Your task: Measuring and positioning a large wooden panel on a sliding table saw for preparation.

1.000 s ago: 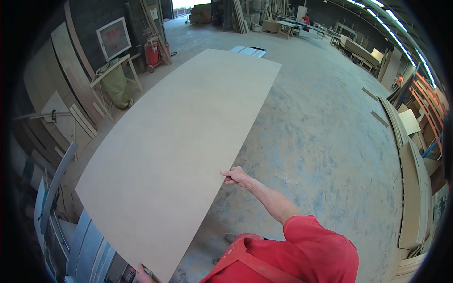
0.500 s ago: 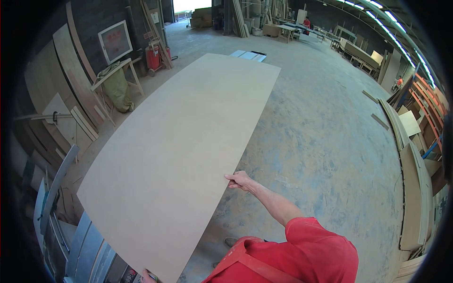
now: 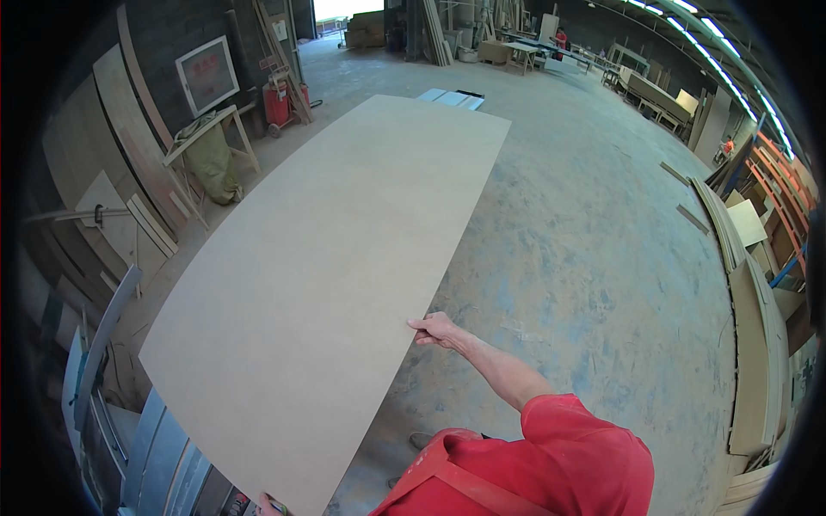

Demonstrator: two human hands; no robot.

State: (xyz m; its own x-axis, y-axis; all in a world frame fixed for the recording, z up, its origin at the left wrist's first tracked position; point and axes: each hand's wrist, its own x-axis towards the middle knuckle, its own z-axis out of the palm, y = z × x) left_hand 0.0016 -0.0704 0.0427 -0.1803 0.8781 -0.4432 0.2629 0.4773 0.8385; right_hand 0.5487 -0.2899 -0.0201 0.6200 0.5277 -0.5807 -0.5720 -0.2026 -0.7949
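Observation:
A large, thin, tan fibreboard sheet (image 3: 318, 275) lies nearly flat in front of me and reaches far out over the floor. My right hand (image 3: 436, 329) grips its right long edge, with the arm stretched out from a red sleeve. Only a sliver of my left hand (image 3: 265, 505) shows at the bottom of the picture, at the sheet's near edge, and it seems to hold that edge.
The concrete workshop floor (image 3: 594, 232) spreads to the right. Boards and planks (image 3: 129, 146) lean on the left wall beside a wooden trestle (image 3: 211, 142) and a red cart (image 3: 280, 103). Stacked panels (image 3: 757, 344) line the right side. Metal rails (image 3: 103, 344) stand at the near left.
My right hand has shifted slightly nearer and to the right along the sheet's edge. The sheet has barely moved in the view.

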